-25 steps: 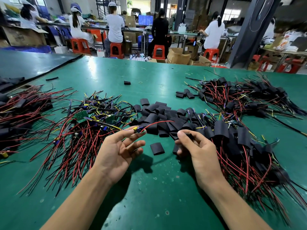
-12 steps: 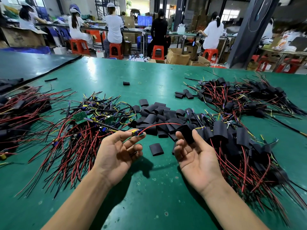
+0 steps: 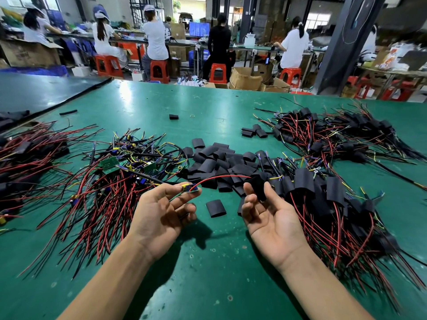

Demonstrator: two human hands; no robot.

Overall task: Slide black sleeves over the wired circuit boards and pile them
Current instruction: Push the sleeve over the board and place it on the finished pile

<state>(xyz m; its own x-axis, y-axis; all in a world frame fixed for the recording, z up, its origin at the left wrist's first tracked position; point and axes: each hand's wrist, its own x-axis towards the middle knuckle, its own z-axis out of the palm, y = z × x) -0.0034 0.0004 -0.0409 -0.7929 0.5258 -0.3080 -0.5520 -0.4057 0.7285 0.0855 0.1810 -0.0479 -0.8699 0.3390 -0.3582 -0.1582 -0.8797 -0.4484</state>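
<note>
On the left of the green worktop (image 3: 208,278), a pile of bare wired boards (image 3: 111,181) is spread. Just to its right, a small circuit board (image 3: 190,188) is pinched between the thumb and fingertips of the left hand (image 3: 161,215), which is turned palm up. A red wire (image 3: 221,177) is arched from this board toward the right. One loose sleeve (image 3: 216,208) is lying flat between the two hands, in front of a heap of empty sleeves (image 3: 221,161). A black sleeve (image 3: 258,185) is gripped between thumb and forefinger of the right hand (image 3: 270,218), also palm up. Just beside it, at the right, the sleeved boards (image 3: 328,199) are piled.
</note>
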